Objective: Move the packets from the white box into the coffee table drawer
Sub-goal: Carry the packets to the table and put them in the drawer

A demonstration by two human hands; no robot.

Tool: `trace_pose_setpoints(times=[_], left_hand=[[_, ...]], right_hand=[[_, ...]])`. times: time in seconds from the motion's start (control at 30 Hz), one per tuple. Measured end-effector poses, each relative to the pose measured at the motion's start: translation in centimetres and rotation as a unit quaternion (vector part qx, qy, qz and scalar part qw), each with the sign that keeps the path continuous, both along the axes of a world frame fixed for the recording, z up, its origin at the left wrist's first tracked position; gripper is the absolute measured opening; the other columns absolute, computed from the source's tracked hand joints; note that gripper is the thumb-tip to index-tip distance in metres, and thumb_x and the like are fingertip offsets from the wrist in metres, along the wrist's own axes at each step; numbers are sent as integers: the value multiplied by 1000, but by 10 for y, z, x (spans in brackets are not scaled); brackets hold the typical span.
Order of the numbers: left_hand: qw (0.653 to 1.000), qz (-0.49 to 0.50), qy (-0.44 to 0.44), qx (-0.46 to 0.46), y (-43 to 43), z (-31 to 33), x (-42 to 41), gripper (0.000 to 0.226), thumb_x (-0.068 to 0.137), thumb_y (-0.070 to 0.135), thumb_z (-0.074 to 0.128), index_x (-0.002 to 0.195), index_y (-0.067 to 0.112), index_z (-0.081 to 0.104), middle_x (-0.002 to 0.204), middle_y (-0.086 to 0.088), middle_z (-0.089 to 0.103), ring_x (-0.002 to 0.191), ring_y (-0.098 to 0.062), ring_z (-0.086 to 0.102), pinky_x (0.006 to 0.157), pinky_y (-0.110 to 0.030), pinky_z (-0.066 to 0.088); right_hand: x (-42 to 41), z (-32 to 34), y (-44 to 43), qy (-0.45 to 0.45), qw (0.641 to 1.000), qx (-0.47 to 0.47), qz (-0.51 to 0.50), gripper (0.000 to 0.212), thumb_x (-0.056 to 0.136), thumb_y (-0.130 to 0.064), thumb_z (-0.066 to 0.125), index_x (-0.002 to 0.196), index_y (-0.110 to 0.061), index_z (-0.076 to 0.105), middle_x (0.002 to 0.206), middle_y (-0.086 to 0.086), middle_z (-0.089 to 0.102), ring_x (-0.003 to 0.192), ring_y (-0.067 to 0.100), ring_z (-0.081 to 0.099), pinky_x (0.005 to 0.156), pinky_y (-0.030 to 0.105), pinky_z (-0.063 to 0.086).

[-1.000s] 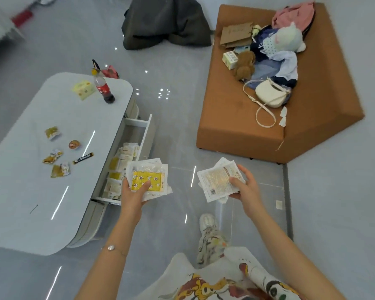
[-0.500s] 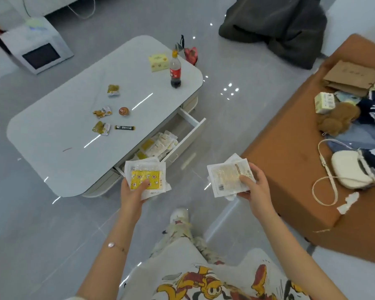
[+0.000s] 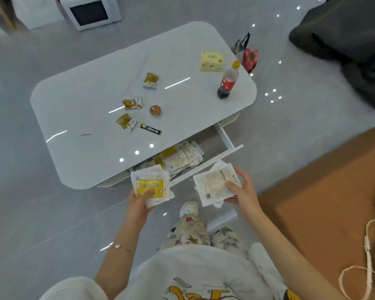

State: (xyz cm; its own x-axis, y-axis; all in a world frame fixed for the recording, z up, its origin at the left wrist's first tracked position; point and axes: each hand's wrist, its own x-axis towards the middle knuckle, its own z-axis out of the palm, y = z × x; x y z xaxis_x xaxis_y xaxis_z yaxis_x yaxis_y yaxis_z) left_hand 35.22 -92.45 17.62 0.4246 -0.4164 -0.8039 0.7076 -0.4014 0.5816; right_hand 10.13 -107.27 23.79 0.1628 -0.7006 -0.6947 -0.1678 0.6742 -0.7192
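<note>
1. Head view: the left hand [image 3: 139, 204] grips a stack of packets [image 3: 151, 185], thumb pressed on the yellow top one and fingers curled beneath. This probably keeps the loose stack square for a single drop.
2. The right hand [image 3: 241, 192] grips a second stack [image 3: 214, 185], thumb on top and fingers round the far edge; its top packet is pale and see-through. Splitting the load between both hands likely lets more go per trip.
3. Both stacks hang above the floor, just in front of the drawer [image 3: 207, 165] and not yet over its opening. The left one overlaps the drawer's near corner in this view; I cannot tell whether it touches.
4. The drawer is pulled out from under the table [image 3: 91, 100]. More packets [image 3: 182, 158] already lie in it, overlapping in a row, so the task looks partly done.
5. On the table, a bottle [image 3: 227, 83] and a yellow carton [image 3: 211, 61] sit near the far end, with small snacks [image 3: 127, 122] scattered mid-top; they seem no part of the job.
6. A sofa [image 3: 312, 202] lies to the right. I cannot pick out the white box with confidence.
</note>
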Motion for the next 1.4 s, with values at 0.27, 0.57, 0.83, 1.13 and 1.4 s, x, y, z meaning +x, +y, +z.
trace_pose_setpoints(times=[0.27, 0.57, 0.83, 1.13, 1.4], left_hand=[[994, 82, 35, 65, -46, -158, 37, 36, 88, 1, 61, 120, 17, 57, 110, -8, 68, 101, -29, 65, 68, -36, 58], [985, 119, 53, 110, -84, -366, 58, 52, 84, 2, 68, 131, 10, 48, 121, -15, 64, 105, -35, 65, 80, -62, 53], [978, 126, -23, 164, -110, -392, 36, 27, 82, -2, 67, 99, 18, 60, 104, -9, 67, 101, -31, 65, 92, -51, 52], [956, 41, -204, 206, -106, -274, 24, 53, 91, 26, 62, 140, 27, 42, 140, -3, 45, 125, -21, 46, 80, -22, 45], [826, -245, -442, 250, -87, -89, 32, 75, 85, 64, 50, 149, 33, 26, 157, -6, 22, 144, -28, 21, 114, -49, 22]], right_hand=[[89, -180, -90, 22, 995, 77, 56, 47, 89, -3, 62, 126, -27, 45, 117, 4, 59, 98, 22, 65, 64, 33, 60], [149, -410, -157, 76, 986, 135, 63, 52, 88, 0, 62, 133, -17, 43, 127, 7, 55, 110, 26, 59, 78, 39, 59], [141, -447, -167, 157, 973, 41, 166, 54, 87, -4, 65, 134, -16, 41, 121, 7, 60, 99, 20, 62, 73, 27, 57], [141, -331, -181, 192, 897, -133, 376, 59, 90, -18, 64, 142, -23, 37, 131, -10, 44, 117, 3, 40, 96, 22, 34], [163, -142, -181, 202, 672, -364, 613, 59, 90, -32, 59, 144, -24, 39, 149, 5, 37, 140, 25, 27, 115, 38, 25]])
